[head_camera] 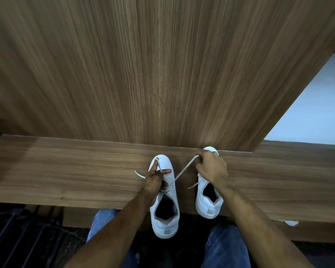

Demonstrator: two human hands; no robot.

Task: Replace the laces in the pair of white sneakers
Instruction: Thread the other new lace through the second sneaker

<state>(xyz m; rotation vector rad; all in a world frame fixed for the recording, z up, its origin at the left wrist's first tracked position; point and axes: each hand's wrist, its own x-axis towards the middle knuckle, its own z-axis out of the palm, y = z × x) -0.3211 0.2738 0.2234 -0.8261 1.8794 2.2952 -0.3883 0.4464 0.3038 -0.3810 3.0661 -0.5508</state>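
Two white sneakers stand on a narrow wooden ledge with their toes toward the wall. On the left sneaker [165, 219] my left hand [155, 179] lies over the eyelets, its forefinger hooked through a loop of white lace [184, 169] and another finger stretched to the right. A loose lace tip pokes out to the left of that hand. My right hand [211, 167] hovers above the right sneaker [208, 202] and pinches the other length of the same lace, which runs taut from the left sneaker's eyelets up to it.
The wooden ledge [66, 167] butts against a tall wood-panelled wall [162, 74]. A pale floor or surface [317, 105] shows at the right. My knees in blue jeans [226, 246] are below the ledge, and a small white object [291, 223] lies at its front right edge.
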